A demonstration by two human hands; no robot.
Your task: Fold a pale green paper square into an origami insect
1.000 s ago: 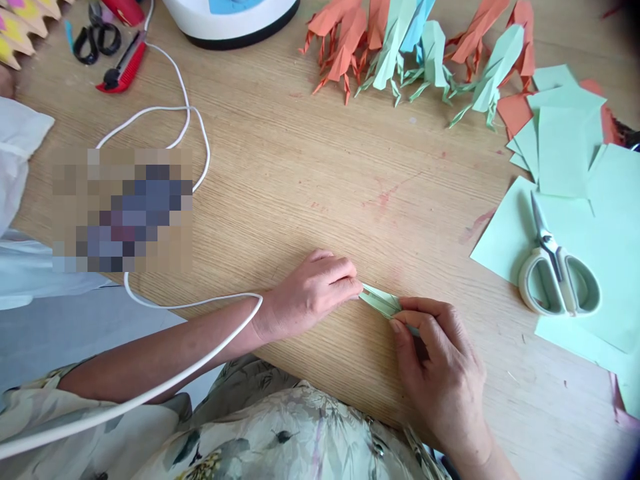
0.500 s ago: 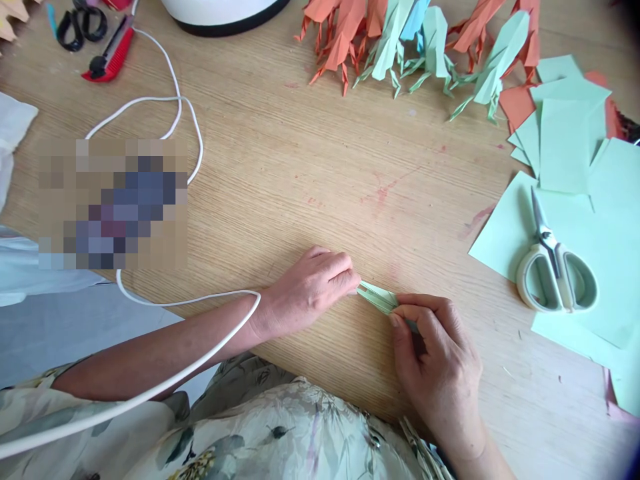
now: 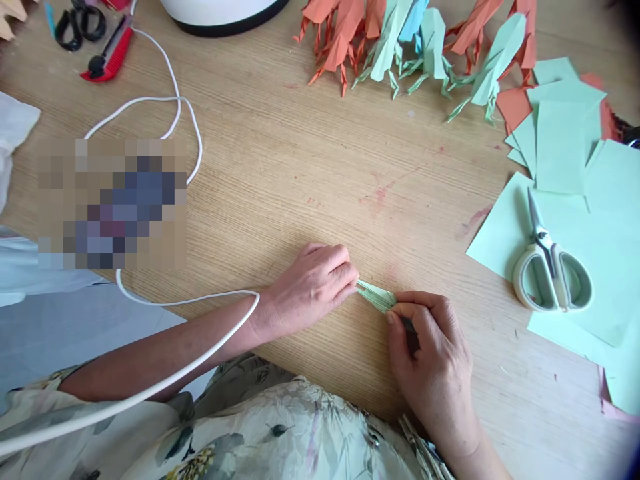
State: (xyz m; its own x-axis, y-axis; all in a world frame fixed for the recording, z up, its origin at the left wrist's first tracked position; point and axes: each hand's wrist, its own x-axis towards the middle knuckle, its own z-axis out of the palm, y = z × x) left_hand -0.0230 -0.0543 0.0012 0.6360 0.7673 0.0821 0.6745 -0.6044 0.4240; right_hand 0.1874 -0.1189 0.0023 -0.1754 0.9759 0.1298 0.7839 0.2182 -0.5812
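- Paper strip [image 3: 377, 296], pale green, folded narrow, with lengthwise creases and layered edges; it slants down to the right just above the wooden table [image 3: 280, 173] or on it, which I cannot tell, between the two hands near the table's front edge.
- Both ends of the strip disappear into the fingers, so its full length cannot be seen.
- A pixelated patch [image 3: 135, 200] hides an object at left; the white appliance [image 3: 225, 13] and several orange and green folded-paper figures [image 3: 500, 57] are cut off at the top.
- Left hand [image 3: 313, 288]: fingers curled, gripping the strip's left end, fingertips out of sight.
- Right hand [image 3: 434, 360]: thumb and forefinger pinching the right end, other fingers bent.
- Scissors [image 3: 559, 277] lie on green sheets [image 3: 607, 233], right of the right hand.
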